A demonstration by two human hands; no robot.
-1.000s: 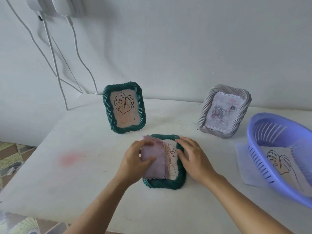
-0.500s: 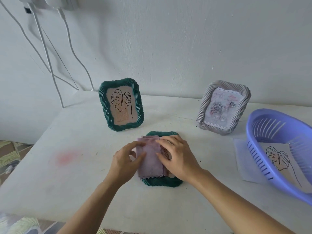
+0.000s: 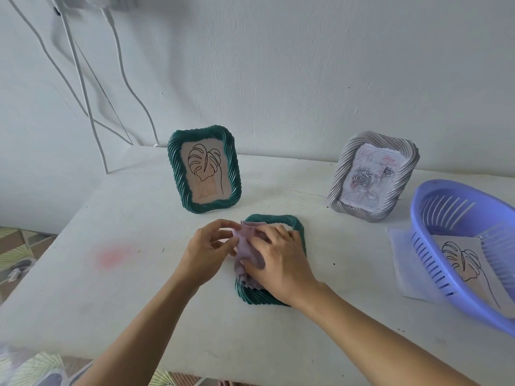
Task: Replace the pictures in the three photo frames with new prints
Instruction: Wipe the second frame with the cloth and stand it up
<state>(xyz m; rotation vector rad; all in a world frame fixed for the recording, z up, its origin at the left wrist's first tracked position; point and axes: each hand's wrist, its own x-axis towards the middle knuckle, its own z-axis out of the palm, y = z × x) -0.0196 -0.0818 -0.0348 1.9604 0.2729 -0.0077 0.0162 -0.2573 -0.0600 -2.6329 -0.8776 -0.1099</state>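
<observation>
Head view: the flat green frame [image 3: 271, 218] is lying on the white table [image 3: 111, 274], in front of the two standing frames. A lilac cloth [image 3: 246, 247] is covering most of its opening. Only a pale sliver of the insert is showing at the top right corner.

The left hand [image 3: 207, 246] is pinching the cloth's left edge between thumb and fingertips. The right hand [image 3: 278, 264] is lying over the cloth with fingers nearly straight, pressing it onto the frame and grasping nothing.

Behind, the upright green frame [image 3: 174, 174] is showing a leaf drawing and the grey frame [image 3: 338, 176] a rose picture. Both are leaning back, well apart. The purple basket [image 3: 429, 246] is sitting at the right, with a leaf print [image 3: 462, 263] inside and a white sheet [image 3: 401, 263] poking out beneath.

Judgement: the step is looking like wiping the flat frame's face. Notes for doing it well:
- The pressing hand should be going light and even, since the front panel is likely scratching or flexing under hard pressure
- The pinching hand should be drawing the cloth taut, as it is bunching near the lower edge
- The frame is lying loose, so bracing the ribbed rim should be stopping it sliding
- Strokes should be reaching the corners against the rim

Which frames are already holding new prints: cannot tell
</observation>
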